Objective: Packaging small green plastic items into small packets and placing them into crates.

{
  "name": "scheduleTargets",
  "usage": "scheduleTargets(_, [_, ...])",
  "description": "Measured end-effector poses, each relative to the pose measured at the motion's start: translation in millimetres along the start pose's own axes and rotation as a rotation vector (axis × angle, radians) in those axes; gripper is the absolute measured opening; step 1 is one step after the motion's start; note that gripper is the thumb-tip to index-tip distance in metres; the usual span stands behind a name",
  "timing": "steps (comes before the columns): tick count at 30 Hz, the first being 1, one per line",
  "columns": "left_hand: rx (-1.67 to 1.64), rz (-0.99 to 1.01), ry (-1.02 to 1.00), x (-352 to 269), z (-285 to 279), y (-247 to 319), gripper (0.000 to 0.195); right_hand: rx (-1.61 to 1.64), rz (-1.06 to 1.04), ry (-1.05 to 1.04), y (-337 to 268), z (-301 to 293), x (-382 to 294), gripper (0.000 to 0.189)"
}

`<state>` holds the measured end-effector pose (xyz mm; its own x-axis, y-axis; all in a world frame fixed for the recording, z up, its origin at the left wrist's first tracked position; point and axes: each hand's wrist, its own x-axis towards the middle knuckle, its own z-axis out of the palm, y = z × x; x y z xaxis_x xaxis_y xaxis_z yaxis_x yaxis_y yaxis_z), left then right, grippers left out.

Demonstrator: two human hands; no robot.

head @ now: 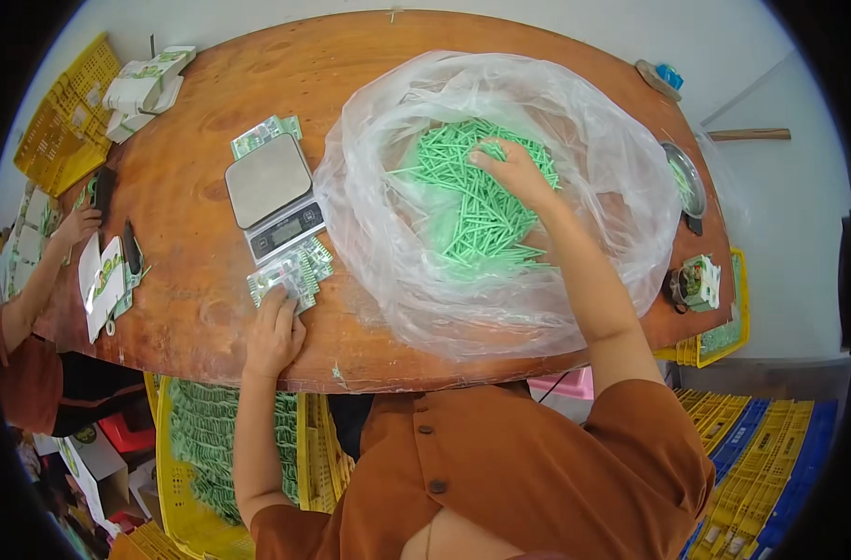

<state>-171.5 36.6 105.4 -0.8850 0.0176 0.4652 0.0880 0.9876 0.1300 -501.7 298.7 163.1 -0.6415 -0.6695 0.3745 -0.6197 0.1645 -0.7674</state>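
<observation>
My right hand point(507, 166) is inside a clear plastic bag point(369, 140) with rolled-down sides. Its fingertips pinch a small bunch of thin green sticks at the top of a loose pile of green sticks point(485, 217). On the left, my left hand point(275, 336) holds the lower edge of a small printed clear-and-green packet point(278, 276) on the wooden table. Another such packet point(319, 257) lies partly beneath it. Just beyond them stands a digital kitchen scale point(285, 227) with a bare metal plate point(269, 180). More packets point(266, 136) lie behind the scale.
At the left, a co-worker's hand point(81, 222) touches a black tool point(102, 192) near printed cards point(103, 280). A metal bowl point(684, 180) and a small carton point(700, 283) sit on the right. A yellow crate point(166, 483) of green packets stands below the table edge.
</observation>
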Motion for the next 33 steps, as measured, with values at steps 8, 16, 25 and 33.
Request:
scheduleTargets(8, [-0.084, -0.332, 0.171, 14, 4, 12, 0.016, -0.516, -0.100, -0.210, 3, -19, -14, 0.021])
scheduleTargets(16, [-0.751, -0.300, 0.158, 139, 62, 136, 0.024, 0.191, 0.148, 0.082, -10, 5, -4, 0.025])
scheduleTargets(25, [-1.063, -0.524, 0.069, 141, 100, 129, 0.029, 0.511, 0.324, -0.198, -42, 26, -27, 0.026])
scheduleTargets(33, [-1.128, -0.464, 0.228, 121, 88, 124, 0.010, 0.320, 0.074, -0.131, -67, 21, -42, 0.026])
